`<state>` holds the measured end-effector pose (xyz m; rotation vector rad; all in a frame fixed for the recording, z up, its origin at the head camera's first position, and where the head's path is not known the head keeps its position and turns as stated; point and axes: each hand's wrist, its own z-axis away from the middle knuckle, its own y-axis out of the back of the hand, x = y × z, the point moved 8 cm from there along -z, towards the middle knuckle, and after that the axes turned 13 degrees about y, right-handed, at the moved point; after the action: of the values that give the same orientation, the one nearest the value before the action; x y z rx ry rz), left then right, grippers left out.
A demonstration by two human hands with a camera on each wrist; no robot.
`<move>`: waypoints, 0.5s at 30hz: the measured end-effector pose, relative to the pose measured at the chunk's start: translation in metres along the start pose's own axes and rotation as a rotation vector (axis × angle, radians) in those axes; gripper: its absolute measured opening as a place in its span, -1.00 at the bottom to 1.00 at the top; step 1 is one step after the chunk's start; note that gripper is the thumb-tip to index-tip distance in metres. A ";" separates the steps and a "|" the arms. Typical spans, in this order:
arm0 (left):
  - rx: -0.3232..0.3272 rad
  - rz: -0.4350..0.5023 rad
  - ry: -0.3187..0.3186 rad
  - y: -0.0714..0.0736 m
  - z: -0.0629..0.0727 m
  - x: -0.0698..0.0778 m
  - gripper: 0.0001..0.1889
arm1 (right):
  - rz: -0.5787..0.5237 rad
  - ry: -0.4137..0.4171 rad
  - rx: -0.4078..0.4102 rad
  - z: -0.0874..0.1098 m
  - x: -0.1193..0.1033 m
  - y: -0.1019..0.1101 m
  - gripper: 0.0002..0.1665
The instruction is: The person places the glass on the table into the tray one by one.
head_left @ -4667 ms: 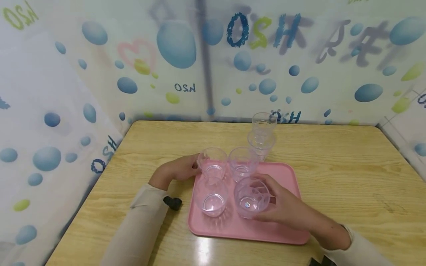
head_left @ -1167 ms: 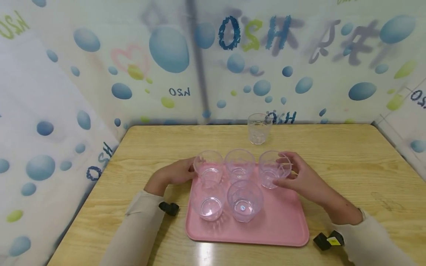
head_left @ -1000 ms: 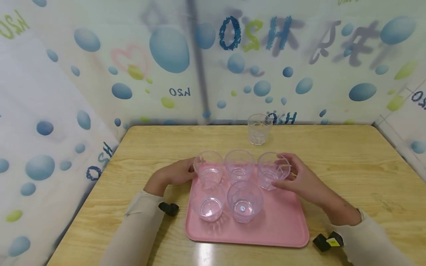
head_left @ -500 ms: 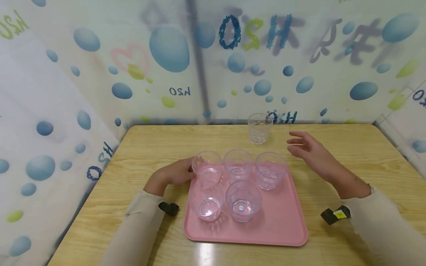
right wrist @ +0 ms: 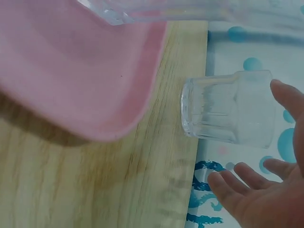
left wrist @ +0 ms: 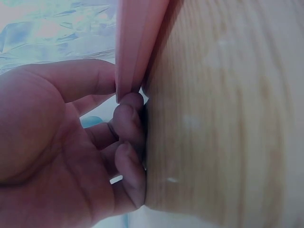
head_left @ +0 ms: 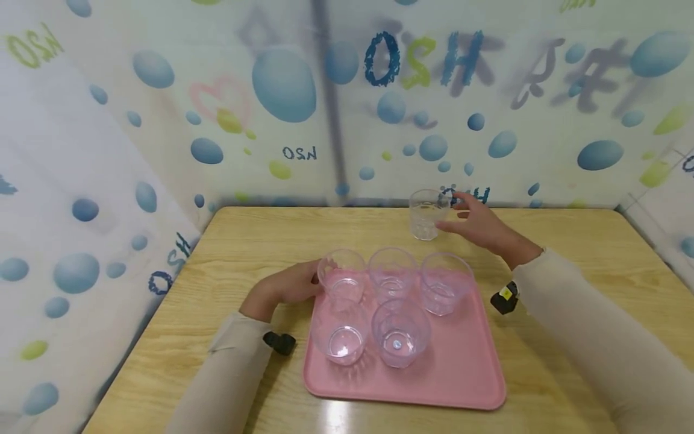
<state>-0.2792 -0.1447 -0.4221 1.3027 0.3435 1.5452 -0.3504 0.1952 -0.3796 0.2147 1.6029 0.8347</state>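
Observation:
A pink tray (head_left: pixel 461 377) lies on the wooden table, bearing several clear plastic cups: three along its far side and two in front, such as the front middle cup (head_left: pixel 400 334). My left hand (head_left: pixel 287 284) grips the tray's left edge. In the left wrist view its thumb is on the rim, with curled fingers (left wrist: pixel 128 118) at the underside against the tabletop. Beyond the tray, one more clear cup (head_left: pixel 425 220) stands upright. My right hand (head_left: pixel 482 228) is at this cup's right side, thumb and fingers spread apart around it without closing on it.
The wooden table (head_left: pixel 564 301) ends at a patterned wall covering (head_left: pixel 477 54) close behind the lone cup. Bare tray surface shows at the front right. A black wrist device (head_left: pixel 504 298) sits by the right sleeve, another by the left.
My right hand set a cup at the tray's far right, let go, and moved back to the lone cup. Earlier it placed the front middle one. My left hand stays at the tray edge.

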 end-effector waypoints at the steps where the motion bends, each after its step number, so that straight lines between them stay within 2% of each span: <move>1: 0.000 0.001 0.002 0.000 0.000 0.000 -0.48 | -0.001 -0.004 0.002 -0.003 0.002 -0.001 0.27; 8: -0.006 0.002 0.005 -0.001 -0.002 -0.002 -0.48 | -0.035 0.000 -0.027 -0.018 0.008 -0.012 0.32; 15: -0.005 -0.007 0.000 -0.002 -0.002 -0.002 -0.48 | -0.061 0.007 -0.003 -0.024 0.012 -0.018 0.28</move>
<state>-0.2804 -0.1447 -0.4254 1.2964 0.3440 1.5392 -0.3695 0.1801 -0.4008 0.1596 1.6067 0.7916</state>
